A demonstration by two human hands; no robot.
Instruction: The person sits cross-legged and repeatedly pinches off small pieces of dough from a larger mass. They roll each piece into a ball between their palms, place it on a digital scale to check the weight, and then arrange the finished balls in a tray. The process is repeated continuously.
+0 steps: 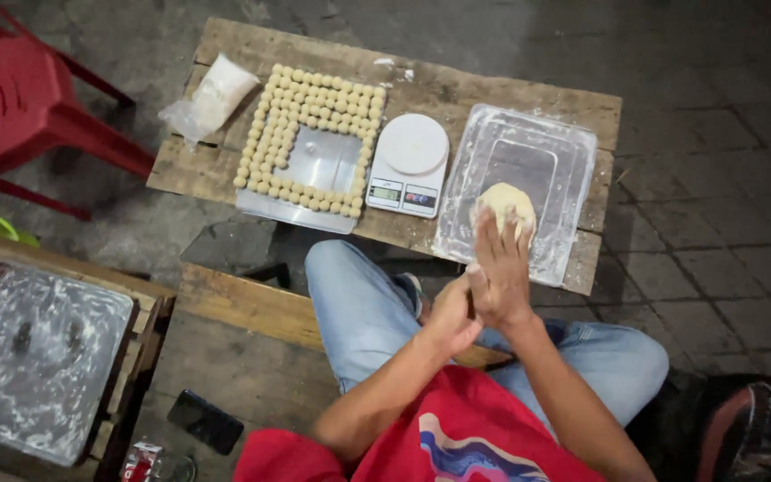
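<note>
Head view: my left hand (451,314) & right hand (499,277) are pressed together, palm to palm, centre-right of frame; can't tell what's between them. Just beyond the fingertips sits the dough lump (506,204), pale, round, floury, in the clear plastic tray (564,152). Tray's near corner overhangs the wooden table (493,89) edge. Left of it: white scale (409,165), then dough balls (314,98) ringing a tray. Flour bag (211,96) upper left.
</note>
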